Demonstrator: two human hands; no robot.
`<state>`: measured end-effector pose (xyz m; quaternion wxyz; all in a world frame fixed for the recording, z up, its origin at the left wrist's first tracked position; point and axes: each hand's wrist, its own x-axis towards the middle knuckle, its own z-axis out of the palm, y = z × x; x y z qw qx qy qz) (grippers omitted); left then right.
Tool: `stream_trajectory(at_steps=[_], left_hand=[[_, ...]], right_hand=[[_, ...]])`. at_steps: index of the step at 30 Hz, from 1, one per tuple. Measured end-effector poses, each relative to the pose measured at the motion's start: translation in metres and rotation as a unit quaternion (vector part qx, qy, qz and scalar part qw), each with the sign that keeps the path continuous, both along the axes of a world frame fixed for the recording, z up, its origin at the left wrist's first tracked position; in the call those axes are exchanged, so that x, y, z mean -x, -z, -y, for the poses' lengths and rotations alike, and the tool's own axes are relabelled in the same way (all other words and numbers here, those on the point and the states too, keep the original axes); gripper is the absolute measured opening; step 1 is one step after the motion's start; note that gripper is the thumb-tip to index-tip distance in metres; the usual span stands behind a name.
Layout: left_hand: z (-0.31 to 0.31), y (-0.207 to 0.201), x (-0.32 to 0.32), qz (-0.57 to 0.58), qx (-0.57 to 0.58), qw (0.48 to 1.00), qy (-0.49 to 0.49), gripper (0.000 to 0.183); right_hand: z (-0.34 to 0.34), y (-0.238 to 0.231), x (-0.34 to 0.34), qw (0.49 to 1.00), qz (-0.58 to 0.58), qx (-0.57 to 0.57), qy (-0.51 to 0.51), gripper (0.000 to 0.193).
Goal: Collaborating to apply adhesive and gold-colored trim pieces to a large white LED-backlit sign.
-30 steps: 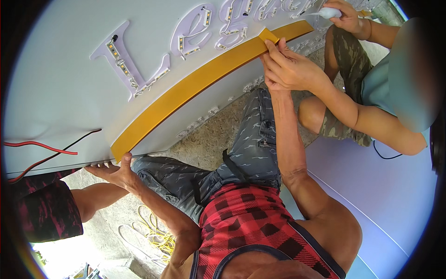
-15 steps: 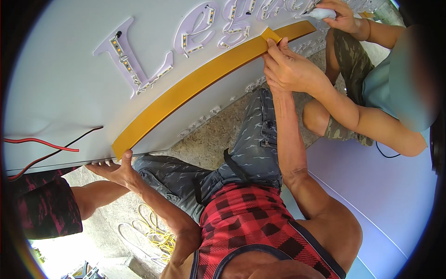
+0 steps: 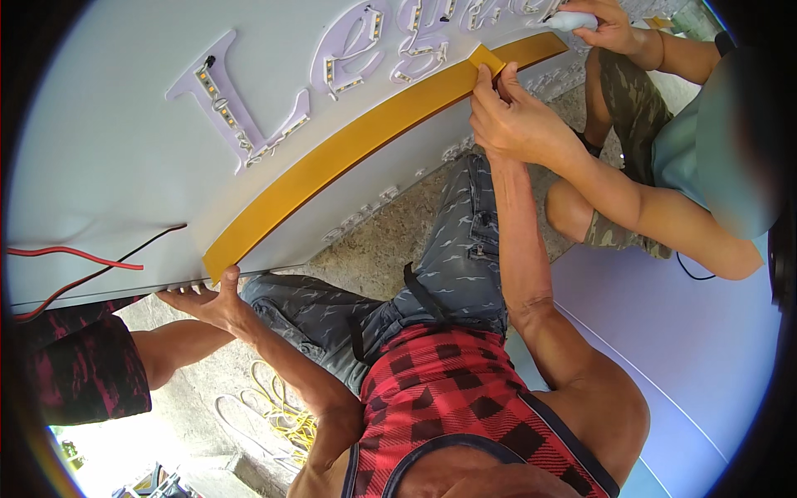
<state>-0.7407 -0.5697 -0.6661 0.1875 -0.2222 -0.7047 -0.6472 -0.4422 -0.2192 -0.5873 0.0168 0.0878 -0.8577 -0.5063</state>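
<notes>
A long gold strip [image 3: 353,149] lies along the near edge of a pale panel [image 3: 124,166], below raised white letters [image 3: 228,116] fitted with small LED modules. At the strip's left end, my left hand [image 3: 212,305] has its thumb pressed on the corner, with its fingers at the panel's edge. My right hand [image 3: 496,153] reaches up to the strip's right part; a co-worker's hand [image 3: 527,124] covers most of it, so its fingers are hidden. That co-worker's hand pinches a short gold piece [image 3: 486,56] over the strip. The co-worker's other hand [image 3: 613,31] holds a white squeeze bottle [image 3: 573,21] beside the letters.
Red wire [image 3: 75,251] and black wire [image 3: 124,256] stick out over the panel's left side. Another person's leg [image 3: 178,349] is below it. Yellow cable [image 3: 290,423] lies coiled on the concrete floor [image 3: 357,257]. A pale sheet [image 3: 647,332] lies at the right.
The strip and my hands appear slightly farther right in the picture, with little other movement. My left thumb stays at the strip's end, and the co-worker still holds the short gold piece.
</notes>
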Motion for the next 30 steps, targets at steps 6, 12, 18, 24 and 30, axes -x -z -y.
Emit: stream_trajectory(at_steps=[6,12,18,24,30], left_hand=[[0.006,-0.003,0.000,0.012,-0.031,0.999,0.032,0.133],[0.002,-0.002,0.000,0.018,-0.032,0.999,0.037,0.134],[0.005,-0.004,-0.001,0.016,-0.020,0.999,0.030,0.135],[0.004,-0.007,-0.002,0.039,-0.006,0.998,0.040,0.150],[0.000,-0.004,-0.002,0.009,-0.021,0.999,0.045,0.138]], right_hand=[[0.004,0.006,0.005,0.999,0.021,-0.004,0.035,0.035],[0.008,0.006,0.001,0.996,0.048,0.026,0.067,0.039],[0.003,0.005,0.005,0.998,0.014,0.052,0.025,0.040],[0.006,0.003,0.005,0.998,0.020,0.056,0.024,0.043],[0.009,0.002,0.002,0.992,0.054,0.063,0.099,0.044]])
